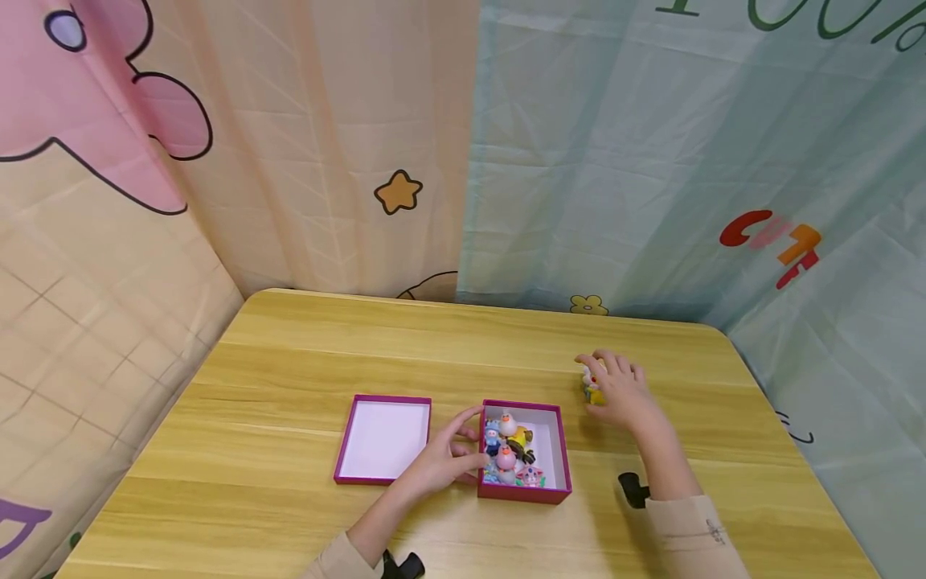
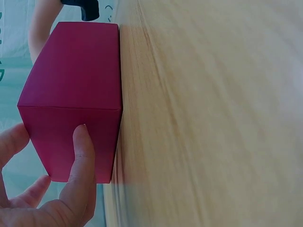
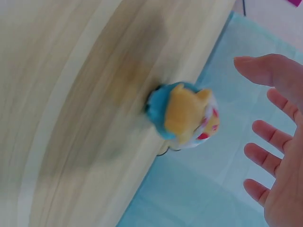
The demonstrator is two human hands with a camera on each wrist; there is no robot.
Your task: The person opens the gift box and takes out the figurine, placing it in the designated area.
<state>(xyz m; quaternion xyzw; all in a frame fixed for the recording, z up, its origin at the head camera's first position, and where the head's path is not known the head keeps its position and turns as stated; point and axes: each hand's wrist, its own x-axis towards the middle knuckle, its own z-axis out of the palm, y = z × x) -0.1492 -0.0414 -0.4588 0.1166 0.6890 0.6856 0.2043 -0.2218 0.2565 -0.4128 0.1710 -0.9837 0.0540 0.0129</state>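
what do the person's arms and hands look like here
Both hands, left and right, are bare, without gloves. The sleeves are plain beige, left and right; the right bears a small dark marking. A stubby black fitting shows by each cuff, left and right. No cables can be made out.

Through my remote feed I see a wood-grain worktop [image 1: 289, 346]; behind it hang a peach curtain [image 1: 325, 96] with an orange star [image 1: 399, 192] and a pale blue curtain [image 1: 579, 161] with a yellow flower [image 1: 589, 305].

Lid [image 1: 385, 441] lies left of box [image 1: 524, 494] holding figurines [image 1: 506, 458].
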